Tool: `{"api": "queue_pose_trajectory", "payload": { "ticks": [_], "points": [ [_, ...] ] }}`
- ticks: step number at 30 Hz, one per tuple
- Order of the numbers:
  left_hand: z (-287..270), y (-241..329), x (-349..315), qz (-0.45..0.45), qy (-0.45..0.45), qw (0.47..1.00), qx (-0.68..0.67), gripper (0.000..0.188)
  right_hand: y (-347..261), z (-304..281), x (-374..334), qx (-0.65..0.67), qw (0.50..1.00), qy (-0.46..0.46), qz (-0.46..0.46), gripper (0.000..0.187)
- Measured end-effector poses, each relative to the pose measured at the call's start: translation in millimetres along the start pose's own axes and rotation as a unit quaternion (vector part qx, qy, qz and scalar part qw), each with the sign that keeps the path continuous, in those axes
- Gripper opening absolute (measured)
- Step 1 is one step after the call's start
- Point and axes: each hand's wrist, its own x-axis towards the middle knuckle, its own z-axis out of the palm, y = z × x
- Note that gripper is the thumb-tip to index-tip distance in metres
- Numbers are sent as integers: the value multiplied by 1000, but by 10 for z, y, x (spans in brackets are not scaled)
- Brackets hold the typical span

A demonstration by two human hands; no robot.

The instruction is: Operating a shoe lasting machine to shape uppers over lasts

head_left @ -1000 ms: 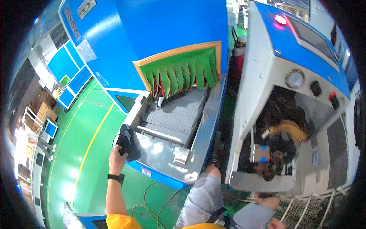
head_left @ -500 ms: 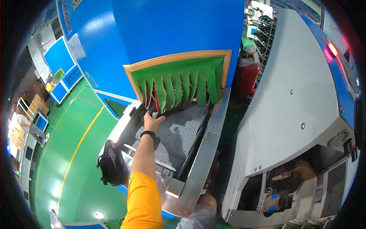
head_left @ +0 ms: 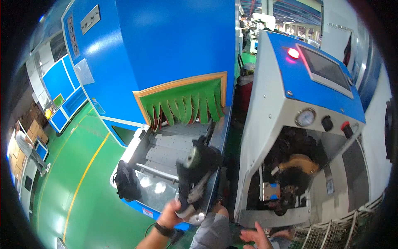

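As L grip (head_left: 169,214) holds blk shoe (head_left: 197,176) by ledge (head_left: 159,189) edge, R grip (head_left: 256,238) is wide, off wht machine (head_left: 257,137).

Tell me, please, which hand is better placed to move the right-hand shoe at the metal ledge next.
Probably the left hand: it holds that shoe by one end, while the right hand is open and apart from it.
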Motion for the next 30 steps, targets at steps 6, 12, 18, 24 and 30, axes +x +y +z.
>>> {"api": "queue_pose_trajectory", "payload": {
  "ticks": [6,12,18,24,30],
  "points": [
    [944,-1293,-722,192,-300,810,466,35,426,-25,131,210,968,133,43,87],
    [1104,-1513,-691,-82,-158,967,182,93,49,-316,-339,281,951,82,103,70],
    [1590,-1483,-593,-221,-193,818,495,81,0,-577,-1019,424,861,100,263,59],
    [1304,-1731,-382,-68,-334,759,555,29,4,-723,-1205,511,817,105,246,49],
    [1901,-1623,-604,-113,-459,790,392,25,-706,-1333,-384,173,967,161,-92,74]
  ]
}}
